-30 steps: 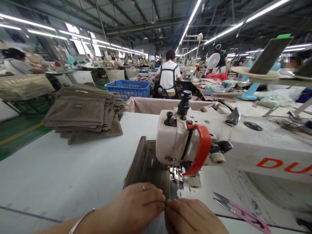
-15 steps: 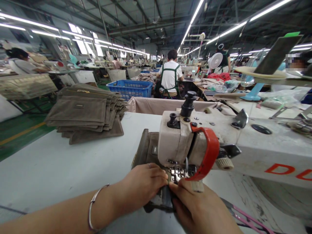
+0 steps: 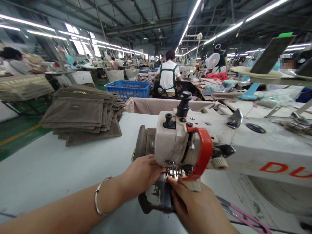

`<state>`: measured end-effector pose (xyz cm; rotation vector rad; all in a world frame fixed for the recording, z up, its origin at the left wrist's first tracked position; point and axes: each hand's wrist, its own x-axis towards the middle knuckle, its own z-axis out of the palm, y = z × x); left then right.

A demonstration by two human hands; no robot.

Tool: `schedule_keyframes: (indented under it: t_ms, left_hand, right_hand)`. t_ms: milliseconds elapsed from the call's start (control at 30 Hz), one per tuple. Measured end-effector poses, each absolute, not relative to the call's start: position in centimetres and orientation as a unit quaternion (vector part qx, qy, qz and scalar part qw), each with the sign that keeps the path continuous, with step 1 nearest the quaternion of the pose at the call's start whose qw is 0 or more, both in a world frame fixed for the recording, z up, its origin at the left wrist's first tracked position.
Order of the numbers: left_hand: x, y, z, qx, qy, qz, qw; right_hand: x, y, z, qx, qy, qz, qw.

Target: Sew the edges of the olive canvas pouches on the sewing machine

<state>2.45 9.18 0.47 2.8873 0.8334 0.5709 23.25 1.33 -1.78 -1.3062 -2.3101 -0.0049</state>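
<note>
A brown fabric bag piece with a small label lies under the head of a white sewing machine. Its far part shows left of the head, while the rest is hidden by the machine and my hands. My left hand, bent fingers together, presses the piece just left of the presser foot. Close in front of the foot, my right hand has its fingertips pressed together at the fabric's near edge, below the red guard. The metal bed shows between my hands.
A stack of similar brown bag pieces lies on the table at left. Pink-handled scissors rest by my right wrist. Beyond the table are a pink-lined bin, a blue basket and a co-worker's back.
The bag piece has moved away from me under the presser foot, baring more of the metal bed. My left hand has followed slightly forward. The view has shifted a little.
</note>
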Motion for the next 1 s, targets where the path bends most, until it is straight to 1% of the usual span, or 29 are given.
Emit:
schedule_keyframes:
  t_ms: [233, 333, 500, 567, 633, 700, 733, 833, 1000]
  left_hand:
    - [2.5, 9.2, 0.3, 0.939, 0.286, 0.187, 0.032]
    - [2.6, 9.2, 0.6, 0.943, 0.276, 0.184, 0.032]
    - [2.3, 7.7, 2.0, 0.925, 0.345, 0.155, 0.037]
    - [1.9, 6.2, 2.8, 0.917, 0.372, 0.125, 0.07]
    - [1.6, 4.5, 3.4, 0.912, 0.376, 0.099, 0.132]
    - [1.4, 2.9, 3.8, 0.91, 0.363, 0.095, 0.174]
    - [1.3, 2.2, 3.9, 0.912, 0.356, 0.101, 0.177]
    - [0.9, 0.7, 3.6, 0.924, 0.339, 0.126, 0.127]
    - [0.3, -0.5, 1.3, 0.957, 0.263, 0.111, -0.042]
  right_hand:
    - [23.1, 1.5, -1.5, -0.484, -0.839, 0.022, 0.248]
    - [23.0, 1.5, -1.3, -0.496, -0.834, 0.041, 0.236]
    - [23.5, 1.2, -0.7, -0.488, -0.839, 0.077, 0.23]
    - [23.9, 1.2, -0.4, -0.465, -0.849, 0.089, 0.235]
    - [24.3, 1.2, -0.2, -0.44, -0.863, 0.094, 0.229]
    - [24.5, 1.3, 0.0, -0.419, -0.876, 0.098, 0.216]
    - [24.6, 1.3, 0.1, -0.409, -0.882, 0.103, 0.21]
    - [24.7, 1.3, 0.5, -0.389, -0.894, 0.123, 0.188]
    - [24.7, 0.9, 1.2, -0.377, -0.903, 0.138, 0.154]
